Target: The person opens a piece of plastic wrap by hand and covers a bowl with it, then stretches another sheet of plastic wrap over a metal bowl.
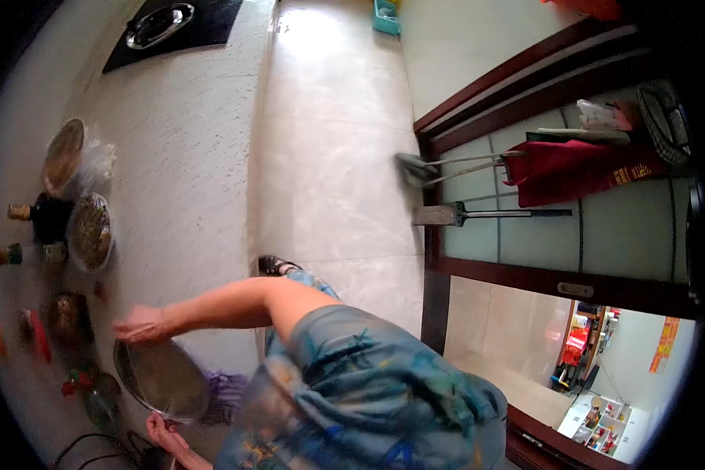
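The table [188, 149] is long and pale, with fine dark marks on its surface, and it goes along the left side of the frame. In the lower left, a round basin [163, 377] is at this table. The right hand [142, 325] has its grip closed on the upper rim, and the left hand [164, 435] has its grip closed at the lower rim; the hands are a little blurred. If the basin touches the table, I cannot tell. A purple cloth [225, 395] is just beside the basin, on its right in the frame.

Near the left edge stand some bottles [52, 218], and next to them two bowls [92, 232] with food, the upper one beside a clear plastic bag [98, 166]. In the upper left there is a black stove [204, 27] with a metal ring [160, 25].

The floor [337, 141] is of light, shiny tiles and passes through the middle of the frame. A turquoise basket [385, 16] is at the top. On the right, a door [611, 231] has a dark red frame and pale glass; a brush with a long handle [446, 215] and a dark red apron [580, 172] are in front of it. In the lower right, an opening shows another room with white shelves [603, 427].
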Available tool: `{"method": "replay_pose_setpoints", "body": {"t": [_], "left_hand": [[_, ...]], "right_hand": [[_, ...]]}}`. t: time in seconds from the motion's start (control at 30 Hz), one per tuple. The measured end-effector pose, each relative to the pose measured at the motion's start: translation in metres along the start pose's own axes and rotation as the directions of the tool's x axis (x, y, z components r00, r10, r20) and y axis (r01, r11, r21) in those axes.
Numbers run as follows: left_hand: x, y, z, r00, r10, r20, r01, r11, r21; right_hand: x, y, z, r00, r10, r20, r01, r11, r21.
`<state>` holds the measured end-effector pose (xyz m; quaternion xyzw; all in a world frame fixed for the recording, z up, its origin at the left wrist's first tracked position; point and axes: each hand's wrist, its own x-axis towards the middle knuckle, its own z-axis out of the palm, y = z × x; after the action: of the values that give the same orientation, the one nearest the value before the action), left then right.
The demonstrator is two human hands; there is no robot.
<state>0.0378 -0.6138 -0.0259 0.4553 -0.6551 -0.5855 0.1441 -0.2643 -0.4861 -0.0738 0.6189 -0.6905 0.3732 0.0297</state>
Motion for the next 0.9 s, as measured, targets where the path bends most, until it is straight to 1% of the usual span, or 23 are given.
{"method": "replay_pose_setpoints", "body": {"t": [0.03,0.1,0.13,0.17,0.23,0.27,0.3,0.33,0.37,0.4,0.43,0.47,0.5,0.57,0.6,0.63,0.7,0.77,0.8,0.83,0.87,0.9], "left_hand": [[-0.002,-0.002,-0.001,1.000,-0.001,-0.015,0.001,1.000,-0.003],[-0.008,0.005,0.007,0.998,-0.044,0.035,0.048,0.994,-0.097],[-0.019,0.014,0.015,1.000,-0.007,0.030,0.009,0.998,-0.058],[-0.016,0.011,0.014,1.000,-0.009,0.009,0.009,0.998,-0.062],[-0.015,-0.002,0.006,0.997,-0.044,0.060,0.056,0.974,-0.221],[-0.018,0.006,0.013,0.996,-0.087,-0.007,0.084,0.982,-0.171],[-0.014,0.004,0.008,0.988,-0.066,0.143,0.096,0.970,-0.221],[-0.016,0.002,0.006,0.988,-0.088,0.126,0.117,0.961,-0.249],[-0.021,0.013,0.018,0.987,-0.112,0.115,0.140,0.950,-0.278],[-0.015,0.003,0.008,0.988,-0.116,0.099,0.140,0.948,-0.285],[0.000,-0.016,-0.005,0.989,-0.083,0.122,0.112,0.960,-0.257],[0.005,-0.028,-0.014,0.988,-0.052,0.144,0.085,0.970,-0.229],[-0.004,-0.014,-0.007,0.990,-0.060,0.126,0.089,0.968,-0.236],[-0.018,0.031,0.019,0.969,-0.203,0.142,0.233,0.944,-0.235],[-0.014,0.025,0.012,0.958,-0.207,0.197,0.251,0.938,-0.238],[-0.011,0.017,0.007,0.960,-0.214,0.178,0.255,0.935,-0.249],[-0.005,0.002,-0.002,0.968,-0.207,0.139,0.235,0.943,-0.234],[-0.002,-0.001,-0.010,0.967,-0.156,0.202,0.191,0.967,-0.168],[-0.014,0.021,0.016,0.993,-0.105,0.058,0.112,0.983,-0.146],[-0.016,0.025,0.015,0.996,-0.084,0.025,0.087,0.984,-0.154],[-0.020,0.034,0.019,0.994,-0.084,-0.069,0.077,0.993,-0.095],[-0.013,0.031,0.019,0.998,0.043,-0.037,-0.047,0.993,-0.105]], "right_hand": [[0.002,0.003,0.006,1.000,-0.013,0.004,0.013,1.000,0.008],[0.007,0.008,0.012,0.996,0.008,0.084,-0.014,0.997,0.071],[0.004,0.010,0.004,0.999,-0.034,0.033,0.030,0.993,0.113],[0.004,0.012,0.004,0.998,-0.051,0.037,0.046,0.991,0.125],[0.008,0.009,0.013,0.998,0.022,0.058,-0.026,0.998,0.062],[0.011,0.007,0.011,0.998,-0.006,0.065,0.000,0.997,0.082],[0.011,0.008,0.007,0.996,0.018,0.082,-0.027,0.994,0.104],[0.012,0.009,0.003,0.994,0.047,0.098,-0.059,0.991,0.123],[0.012,0.011,0.004,0.994,0.030,0.107,-0.044,0.990,0.133],[0.012,0.012,0.006,0.985,0.054,0.162,-0.079,0.985,0.152],[0.011,0.012,0.007,0.973,0.077,0.217,-0.114,0.980,0.165],[0.008,0.010,0.003,0.990,0.062,0.125,-0.080,0.985,0.150],[0.008,0.007,-0.004,0.990,0.047,0.137,-0.069,0.984,0.162],[0.015,0.000,-0.019,0.925,0.213,0.315,-0.276,0.946,0.170],[0.015,-0.001,-0.022,0.939,0.190,0.288,-0.255,0.945,0.207],[0.016,-0.001,-0.021,0.938,0.172,0.301,-0.244,0.945,0.218],[0.019,-0.001,-0.018,0.844,0.322,0.428,-0.398,0.912,0.100],[0.019,-0.002,-0.012,0.835,0.321,0.446,-0.381,0.923,0.049],[0.017,-0.004,-0.010,0.837,0.336,0.432,-0.391,0.919,0.042],[0.015,-0.005,-0.008,0.839,0.345,0.421,-0.400,0.915,0.047],[0.014,-0.001,0.000,0.867,0.313,0.388,-0.388,0.913,0.130],[0.023,-0.004,-0.017,0.760,0.405,0.508,-0.540,0.829,0.147]]}}
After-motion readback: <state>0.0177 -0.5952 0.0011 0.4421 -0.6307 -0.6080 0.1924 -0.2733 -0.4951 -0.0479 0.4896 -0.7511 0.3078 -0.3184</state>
